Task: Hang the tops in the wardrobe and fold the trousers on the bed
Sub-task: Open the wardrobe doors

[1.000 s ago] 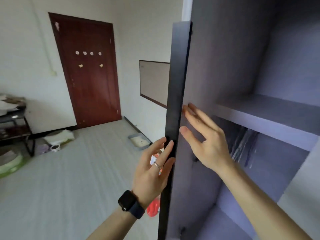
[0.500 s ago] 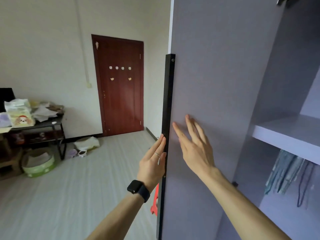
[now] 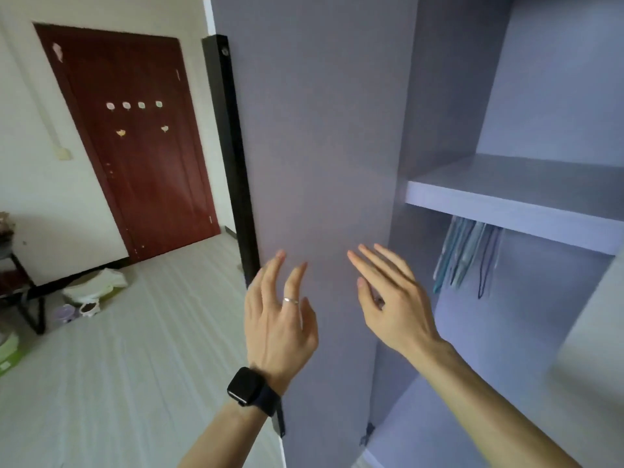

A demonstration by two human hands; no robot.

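Observation:
The grey wardrobe door [image 3: 320, 146] stands swung wide, its inner face toward me and its black edge [image 3: 233, 163] on the left. My left hand [image 3: 280, 315], with a ring and a black watch at the wrist, hovers in front of the door's lower part, fingers spread. My right hand [image 3: 391, 298] is held beside it, fingers straight, close to the panel. Neither hand holds anything. Inside the wardrobe a shelf [image 3: 506, 201] crosses at mid height, and several hangers [image 3: 466, 258] hang beneath it. No tops, trousers or bed are in view.
A dark red room door [image 3: 135, 140] is at the back left. A black-framed side table [image 3: 20, 292] stands at the far left, with small bowls [image 3: 79, 310] and a white pad [image 3: 98, 287] on the striped floor near it.
The wardrobe door has swung further, showing more of the interior. My left hand has left the door's black edge and now sits in front of the panel. My right hand shifted rightward.

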